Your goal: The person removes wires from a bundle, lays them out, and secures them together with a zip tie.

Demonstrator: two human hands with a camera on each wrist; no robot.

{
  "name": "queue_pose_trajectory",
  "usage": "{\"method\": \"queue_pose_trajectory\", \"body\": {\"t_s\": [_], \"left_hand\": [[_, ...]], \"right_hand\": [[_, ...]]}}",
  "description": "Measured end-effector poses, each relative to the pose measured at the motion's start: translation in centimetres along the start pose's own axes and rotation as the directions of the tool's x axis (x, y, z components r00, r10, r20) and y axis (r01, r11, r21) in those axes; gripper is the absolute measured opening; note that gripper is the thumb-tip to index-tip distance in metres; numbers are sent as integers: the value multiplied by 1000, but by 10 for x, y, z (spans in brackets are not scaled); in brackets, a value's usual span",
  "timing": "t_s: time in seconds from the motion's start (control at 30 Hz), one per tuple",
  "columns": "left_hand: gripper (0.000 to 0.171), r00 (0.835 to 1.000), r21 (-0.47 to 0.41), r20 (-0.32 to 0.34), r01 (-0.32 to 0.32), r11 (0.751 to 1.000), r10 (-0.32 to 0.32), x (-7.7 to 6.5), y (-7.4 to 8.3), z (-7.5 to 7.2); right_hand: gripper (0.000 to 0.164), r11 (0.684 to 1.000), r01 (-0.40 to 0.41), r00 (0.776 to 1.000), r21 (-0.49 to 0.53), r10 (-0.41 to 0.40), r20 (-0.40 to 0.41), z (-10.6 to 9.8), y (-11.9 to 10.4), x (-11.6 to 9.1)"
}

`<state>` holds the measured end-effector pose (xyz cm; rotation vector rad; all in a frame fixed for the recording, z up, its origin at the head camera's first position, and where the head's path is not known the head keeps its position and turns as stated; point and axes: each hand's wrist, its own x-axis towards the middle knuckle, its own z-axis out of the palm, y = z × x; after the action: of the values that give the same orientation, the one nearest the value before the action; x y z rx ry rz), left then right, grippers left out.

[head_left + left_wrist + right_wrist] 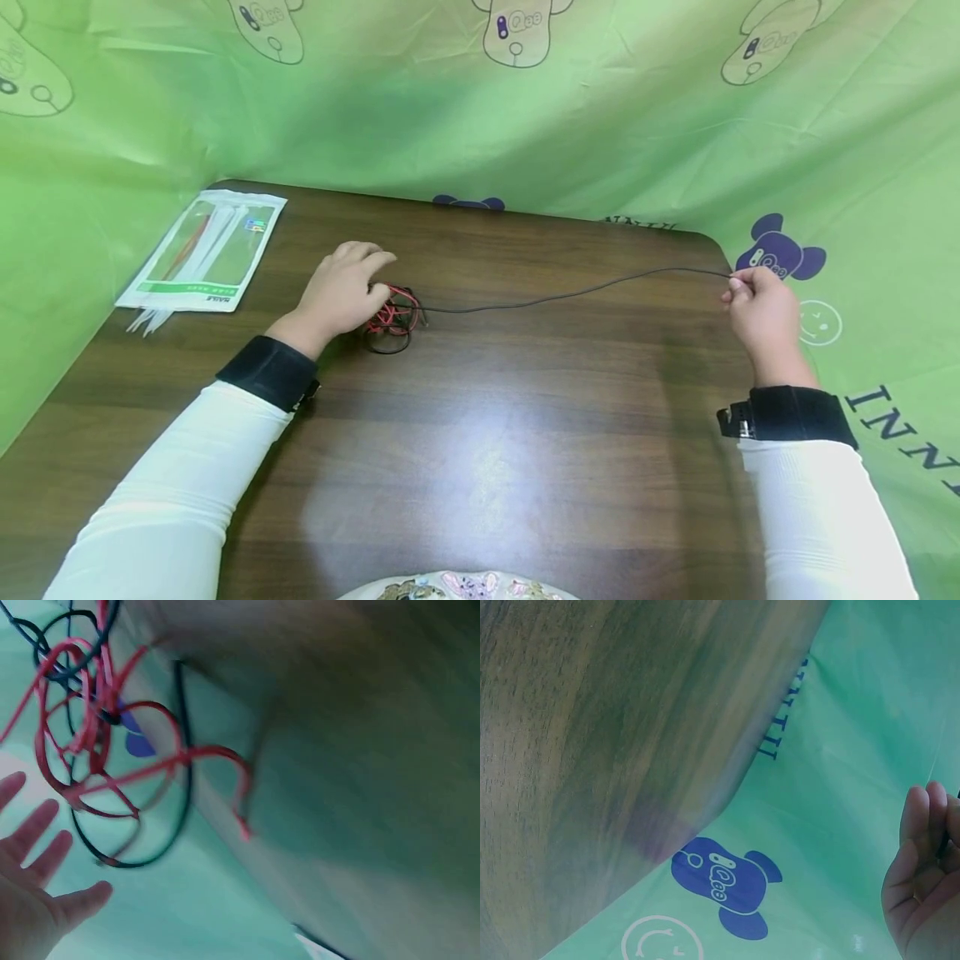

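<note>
My right hand point(765, 317) pinches black wire point(577, 293), frame right; left hand point(341, 287) by the tangle point(392, 317), fingers apart. Untangling, I guess; gentle pull next.

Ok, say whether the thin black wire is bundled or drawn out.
At least partly drawn out: the thin black wire runs, gently curved, from the tangled red-and-black bundle to the right hand pinching it.

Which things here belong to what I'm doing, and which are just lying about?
Likely in the job:
black wire, pinched by the right hand
wire tangle, near the left hand

Seemingly lying about:
bag, untouched
white strips at its edge
</note>
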<state>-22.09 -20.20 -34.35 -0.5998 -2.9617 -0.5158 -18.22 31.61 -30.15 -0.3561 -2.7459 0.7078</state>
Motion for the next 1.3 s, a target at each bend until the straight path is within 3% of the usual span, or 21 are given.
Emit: {"method": "queue_pose_trajectory", "body": {"t_s": [0.07,0.13,0.27,0.53,0.73,0.83,0.93,1.17,1.3], "left_hand": [[57,999,51,17,-44,998,43,3,7,3],[72,995,104,79,-70,992,62,6,12,8],[80,978,181,203,-77,980,39,8,18,17],[74,958,186,283,-2,983,-52,5,16,29],[94,924,164,357,80,983,-134,2,15,31],[98,914,145,378,96,985,-145,2,15,32],[87,921,114,369,88,990,-125,4,13,33],[64,957,96,288,15,995,-42,7,9,32],[53,967,101,253,13,995,-38,9,7,29]], "right_hand": [[26,1000,3,1000,4,-3,-4,-1,-1,0],[26,1000,2,1000,1,-2,-6,-1,-1,1],[26,1000,9,1000,-3,-9,-20,-3,-3,3],[25,1000,9,999,13,-8,-37,-7,-4,4],[26,1000,6,1000,15,-6,-22,-7,-5,3],[26,1000,0,1000,9,0,-15,-7,-4,3],[26,1000,-5,1000,9,5,-14,-8,-3,3],[26,999,22,998,30,-20,-58,-9,-5,4],[28,999,15,998,47,-13,-59,-11,-9,3]]}}
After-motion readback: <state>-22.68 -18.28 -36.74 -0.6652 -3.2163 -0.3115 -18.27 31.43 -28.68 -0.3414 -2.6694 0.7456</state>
